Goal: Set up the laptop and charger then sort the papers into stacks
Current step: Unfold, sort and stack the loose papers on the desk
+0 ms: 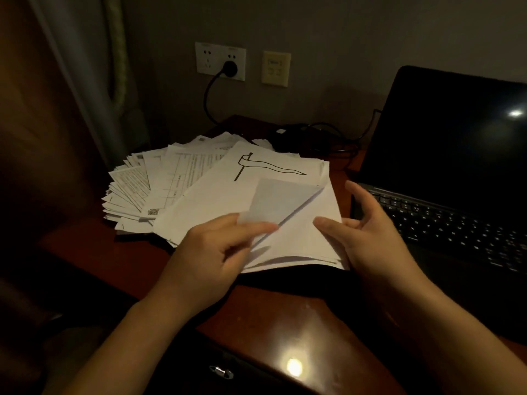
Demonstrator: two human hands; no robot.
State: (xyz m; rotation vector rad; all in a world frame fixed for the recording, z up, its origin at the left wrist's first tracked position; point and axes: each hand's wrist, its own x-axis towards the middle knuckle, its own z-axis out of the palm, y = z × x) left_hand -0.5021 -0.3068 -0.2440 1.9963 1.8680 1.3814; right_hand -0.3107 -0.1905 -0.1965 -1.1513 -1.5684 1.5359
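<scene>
Two bare arms (128,337) reach in from the bottom, over the near edge of a shiny brown desk (299,323). On the right side of the desk a black laptop (445,155) stands open, and its screen is dark. To the left of it, a big messy pile of papers (176,178) lies spread out like a fan. The neater stack at the front of the pile is just beside the laptop, and one page there shows a drawing of a flag (268,165). The left hand (211,252) pinches the corner of the top sheet (273,201) between thumb and fingers, and that corner is bent up and back. The right hand (368,238) is at the right edge of the stack. Its fingers are spread apart and loosely bent, holding nothing, and its thumb lies on the paper. Behind the papers, at the back of the desk, sits the dark charger (285,135) with tangled wires. A black cord (208,95) runs up to a plug (230,68) in the white wall socket (219,52).
</scene>
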